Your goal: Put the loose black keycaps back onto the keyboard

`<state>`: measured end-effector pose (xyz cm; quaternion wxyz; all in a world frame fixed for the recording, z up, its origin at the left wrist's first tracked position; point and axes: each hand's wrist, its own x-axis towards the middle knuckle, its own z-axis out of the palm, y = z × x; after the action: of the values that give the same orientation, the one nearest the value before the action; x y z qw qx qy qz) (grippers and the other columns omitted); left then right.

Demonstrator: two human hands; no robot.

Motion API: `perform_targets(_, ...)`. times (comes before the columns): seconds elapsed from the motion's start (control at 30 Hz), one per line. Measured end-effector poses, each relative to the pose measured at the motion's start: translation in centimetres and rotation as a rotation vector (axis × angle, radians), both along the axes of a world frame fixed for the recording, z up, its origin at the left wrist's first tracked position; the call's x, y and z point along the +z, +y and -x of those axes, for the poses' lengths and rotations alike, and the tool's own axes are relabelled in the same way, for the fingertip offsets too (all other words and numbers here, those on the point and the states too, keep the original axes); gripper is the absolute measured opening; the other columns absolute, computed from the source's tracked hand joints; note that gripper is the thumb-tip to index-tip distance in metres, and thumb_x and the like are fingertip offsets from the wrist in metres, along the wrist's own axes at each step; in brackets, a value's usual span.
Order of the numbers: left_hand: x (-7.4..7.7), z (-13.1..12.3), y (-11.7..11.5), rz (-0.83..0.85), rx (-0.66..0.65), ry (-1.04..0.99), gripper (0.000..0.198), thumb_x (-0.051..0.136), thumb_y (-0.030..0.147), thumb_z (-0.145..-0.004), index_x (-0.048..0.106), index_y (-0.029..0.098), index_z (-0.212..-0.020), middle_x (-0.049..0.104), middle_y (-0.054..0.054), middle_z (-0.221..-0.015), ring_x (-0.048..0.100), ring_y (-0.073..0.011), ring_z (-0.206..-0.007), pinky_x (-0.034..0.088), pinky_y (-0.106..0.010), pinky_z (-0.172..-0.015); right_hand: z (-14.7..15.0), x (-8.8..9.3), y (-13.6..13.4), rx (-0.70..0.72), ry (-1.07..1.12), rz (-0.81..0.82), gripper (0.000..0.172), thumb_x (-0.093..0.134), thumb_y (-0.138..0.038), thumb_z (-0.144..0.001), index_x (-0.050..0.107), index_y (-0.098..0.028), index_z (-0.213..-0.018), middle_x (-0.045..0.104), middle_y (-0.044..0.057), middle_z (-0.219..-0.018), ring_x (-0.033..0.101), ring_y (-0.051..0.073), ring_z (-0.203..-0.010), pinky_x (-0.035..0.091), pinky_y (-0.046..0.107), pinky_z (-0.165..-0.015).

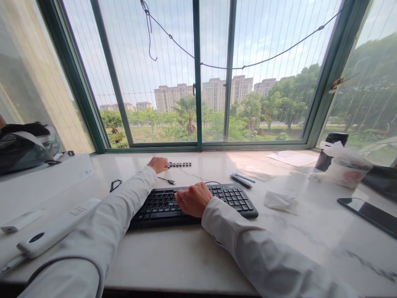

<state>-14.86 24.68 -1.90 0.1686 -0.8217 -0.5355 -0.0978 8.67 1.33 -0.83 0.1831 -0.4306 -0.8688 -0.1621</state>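
Observation:
My left hand (159,164) reaches past the keyboard. Its fingertips are drawn together at the left end of a short row of loose black keycaps (180,164), on what appears to be the end keycap. A black keyboard (237,198) lies in front of me, and parts of its left and middle area look like bare key sockets. Over the middle of it rests my right hand (194,199), fingers curled and pinched together just above the keys. Whatever those fingers hold is hidden. Behind the keyboard lies a cable with a USB plug (170,181).
Right of the keyboard lie a dark slim tool (241,181), a blue stick (245,178) and a crumpled clear bag (281,200). Farther right are a phone (367,213) and a bagged cup (347,167). A power strip (62,225) and a helmet (29,145) on a white box stand left.

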Motion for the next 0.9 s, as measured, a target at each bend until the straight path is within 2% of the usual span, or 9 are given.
perform_targets(0.33,-0.6,-1.7,0.4,-0.051,0.005,0.128,0.024,0.051,0.028,-0.075,0.071,0.014,-0.077,0.070,-0.015,-0.090,0.062,-0.0267,-0.080,0.040,-0.033,-0.068,0.1,0.1,0.0,-0.053,-0.003,0.023,0.044,0.033,-0.035,-0.093,0.068,-0.018,-0.074,0.071,0.010,-0.075,0.066,0.021,-0.069,0.043,0.030,-0.065)
perform_targets(0.47,-0.4,-2.0,-0.3,-0.085,-0.012,0.124,0.024,0.050,0.025,-0.075,0.071,0.013,-0.074,0.070,-0.014,-0.086,0.063,-0.0261,-0.076,0.039,-0.033,-0.064,0.1,0.1,0.0,-0.056,-0.005,0.019,0.044,0.032,-0.035,-0.093,0.068,-0.018,-0.074,0.071,0.009,-0.075,0.067,0.021,-0.068,0.043,0.029,-0.063)
perform_targets(0.57,0.4,-2.0,-1.3,-0.112,-0.038,0.105,0.025,0.050,0.027,-0.077,0.071,0.016,-0.069,0.070,-0.011,-0.086,0.062,-0.0235,-0.075,0.038,-0.031,-0.062,0.1,0.0,0.0,-0.063,0.008,0.005,0.045,0.031,-0.035,-0.093,0.068,-0.018,-0.073,0.071,0.008,-0.073,0.067,0.021,-0.067,0.043,0.030,-0.063)
perform_targets(0.63,1.3,-2.1,-2.4,-0.142,-0.051,0.076,0.029,0.047,0.031,-0.081,0.072,0.018,-0.072,0.070,-0.008,-0.089,0.062,-0.0218,-0.077,0.037,-0.029,-0.061,0.1,0.0,0.0,-0.076,0.023,0.009,0.045,0.032,-0.035,-0.093,0.069,-0.019,-0.074,0.071,0.008,-0.074,0.067,0.021,-0.069,0.043,0.030,-0.064)
perform_targets(0.73,3.2,-2.6,-4.8,-0.209,-0.066,0.011,0.036,0.041,0.039,-0.088,0.073,0.023,-0.090,0.069,-0.005,-0.099,0.062,-0.0198,-0.083,0.035,-0.028,-0.060,0.1,0.0,0.1,-0.110,0.047,0.025,0.045,0.031,-0.036,-0.093,0.070,-0.019,-0.078,0.072,0.009,-0.077,0.067,0.021,-0.072,0.043,0.031,-0.067)
perform_targets(0.9,5.8,-3.3,-11.2,-0.421,-0.241,-0.199,0.033,0.044,0.043,-0.090,0.073,0.027,-0.095,0.069,-0.002,-0.093,0.060,-0.0146,-0.075,0.030,-0.027,-0.056,-0.3,0.3,0.3,-0.209,0.048,0.053,0.049,0.026,-0.043,-0.094,0.071,-0.024,-0.093,0.071,0.009,-0.078,0.067,0.022,-0.075,0.043,0.032,-0.067)
